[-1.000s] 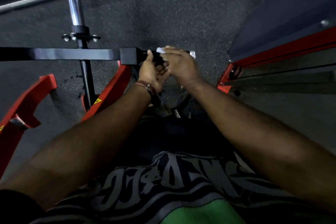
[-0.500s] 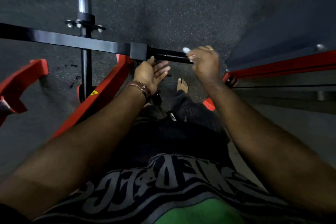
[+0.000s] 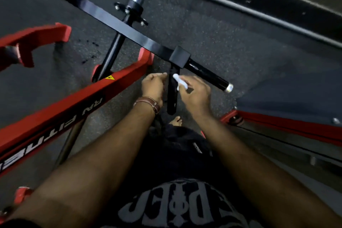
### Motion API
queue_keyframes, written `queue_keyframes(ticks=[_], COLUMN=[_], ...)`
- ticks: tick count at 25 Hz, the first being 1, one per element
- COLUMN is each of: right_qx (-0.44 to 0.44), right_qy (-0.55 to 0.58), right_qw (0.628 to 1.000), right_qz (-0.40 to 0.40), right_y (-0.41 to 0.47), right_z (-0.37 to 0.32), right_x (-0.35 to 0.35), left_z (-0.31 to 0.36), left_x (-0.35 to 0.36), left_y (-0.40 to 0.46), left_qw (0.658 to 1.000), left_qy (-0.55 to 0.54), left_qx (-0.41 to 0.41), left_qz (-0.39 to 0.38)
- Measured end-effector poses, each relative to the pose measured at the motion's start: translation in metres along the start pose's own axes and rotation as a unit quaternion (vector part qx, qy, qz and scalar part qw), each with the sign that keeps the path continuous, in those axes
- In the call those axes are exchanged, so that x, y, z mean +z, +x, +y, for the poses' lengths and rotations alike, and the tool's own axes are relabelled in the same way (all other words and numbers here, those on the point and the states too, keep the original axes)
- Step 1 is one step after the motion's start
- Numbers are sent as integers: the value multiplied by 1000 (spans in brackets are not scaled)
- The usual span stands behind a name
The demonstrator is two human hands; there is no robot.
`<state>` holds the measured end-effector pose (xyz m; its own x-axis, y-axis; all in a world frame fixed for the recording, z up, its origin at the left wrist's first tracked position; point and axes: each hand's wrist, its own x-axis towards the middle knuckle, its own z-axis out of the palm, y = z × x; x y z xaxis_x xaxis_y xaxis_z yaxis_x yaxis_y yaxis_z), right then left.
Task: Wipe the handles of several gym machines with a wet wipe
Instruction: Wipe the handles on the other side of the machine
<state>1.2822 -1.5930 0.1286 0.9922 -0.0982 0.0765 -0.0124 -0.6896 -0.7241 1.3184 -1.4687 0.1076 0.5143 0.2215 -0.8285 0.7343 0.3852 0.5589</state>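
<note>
Wipe (image 3: 178, 81) pinched in right hand (image 3: 196, 94) meets short handle (image 3: 171, 94); left hand (image 3: 152, 86) curled beside it; other machines presumably remain.

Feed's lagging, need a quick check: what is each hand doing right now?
Left hand: fingers curled beside the short black downward handle; whether it holds anything cannot be told.
Right hand: holds the crumpled white wet wipe against that handle.

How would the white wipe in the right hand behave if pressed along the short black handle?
The wipe looks bunched and creased in the right hand, so it is probably floppy and light. It would likely wrap the short handle.
</note>
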Motion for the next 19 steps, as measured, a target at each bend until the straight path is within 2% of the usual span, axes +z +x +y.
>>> queue_keyframes(ticks=[3, 5, 10, 14, 17, 19], right_qx=[-128, -154, -140, -124, -101, -38], right_qy=[-95, -148, -142, -12, -14, -4], right_qw=[987, 977, 979, 986, 992, 998], right_qz=[4, 20, 49, 108, 70, 48], right_y=[17, 22, -9, 27, 0, -23], right_z=[3, 8, 29, 27, 40, 48], right_x=[19, 32, 36, 34, 35, 32], left_z=[-18, -26, -45, -58, -65, -69], left_x=[1, 3, 1, 2, 2, 6], left_y=[7, 9, 15, 20, 23, 22], left_qw=[998, 993, 984, 983, 984, 985], left_qy=[-34, -65, -134, -131, -118, -114], left_qx=[17, 17, 0, 34, 49, 57], left_qz=[-44, -92, -113, -126, -125, -115])
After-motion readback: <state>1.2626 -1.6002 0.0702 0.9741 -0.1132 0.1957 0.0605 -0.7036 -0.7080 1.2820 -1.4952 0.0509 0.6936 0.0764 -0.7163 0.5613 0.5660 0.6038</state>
